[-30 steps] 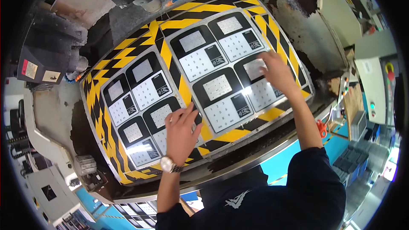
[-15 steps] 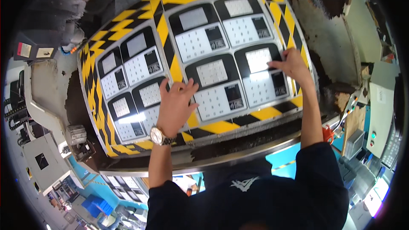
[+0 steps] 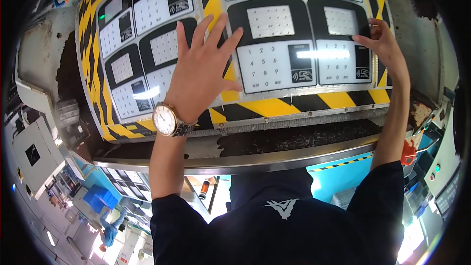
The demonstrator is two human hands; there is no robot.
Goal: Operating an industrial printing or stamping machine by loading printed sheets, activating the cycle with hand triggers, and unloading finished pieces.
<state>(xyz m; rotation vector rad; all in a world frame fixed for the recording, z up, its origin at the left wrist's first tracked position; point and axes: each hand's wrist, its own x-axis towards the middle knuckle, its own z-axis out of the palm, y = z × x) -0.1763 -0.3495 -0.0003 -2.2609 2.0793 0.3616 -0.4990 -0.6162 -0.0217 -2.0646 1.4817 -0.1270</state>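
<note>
Several flat keypad panels lie in rows on a bed framed with yellow and black striped tape [image 3: 265,107]. Each has a black upper part with a pale window and a white lower part with number marks. My left hand [image 3: 198,71], a watch [image 3: 165,120] on its wrist, is open with fingers spread, over the gap between two panels. Its fingertips are beside the middle keypad panel [image 3: 299,44]. At the right edge of the near right keypad panel [image 3: 321,66], my right hand [image 3: 390,51] has its thumb on the face and its fingers curled at the side.
A metal rail [image 3: 274,159] runs along the bed's near side, with a dark, dirty trough before it. Grey machine walls flank the bed. An orange-red object [image 3: 408,152] hangs at the right. Behind at lower left are blue bins [image 3: 100,196] and a person [image 3: 110,228].
The view has shifted, so the panels sit higher and look larger. My left hand's bent fingers have spread out. My right hand stays at the same panel's edge.
</note>
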